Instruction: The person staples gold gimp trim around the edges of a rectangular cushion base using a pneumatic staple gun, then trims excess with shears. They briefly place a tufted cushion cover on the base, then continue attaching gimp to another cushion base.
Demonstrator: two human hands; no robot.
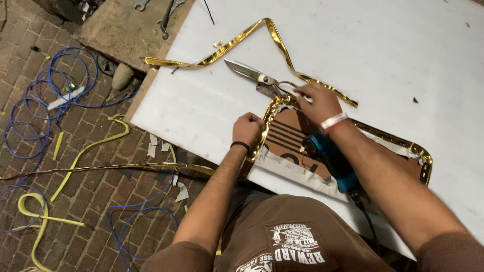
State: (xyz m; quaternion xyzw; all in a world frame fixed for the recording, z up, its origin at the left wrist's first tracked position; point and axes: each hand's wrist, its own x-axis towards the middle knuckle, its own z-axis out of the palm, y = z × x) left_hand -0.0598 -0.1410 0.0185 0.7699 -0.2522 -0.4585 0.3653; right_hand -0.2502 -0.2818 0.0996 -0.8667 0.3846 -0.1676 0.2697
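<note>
From the head camera, looking down, the left hand (247, 129) is clenched on the curved edge of a gold metal frame (266, 128) that lies on the white counter (393, 55), at its near-left part. The right hand (317, 102) rests on the frame's top bend, fingers curled down onto it; whether they truly pinch it I cannot tell. Just beyond that hand lie metal snips (252, 75), blades pointing left, handles touching the fingers. A loose gold strip (237, 43) bends across the counter behind the snips. Inside the frame sits a brown striped sheet (290, 133), and a blue power tool (330, 158) lies under the right forearm. On the brick floor (96, 196) to the left lie blue cables (45, 90) and yellow strips (85, 151).
</note>
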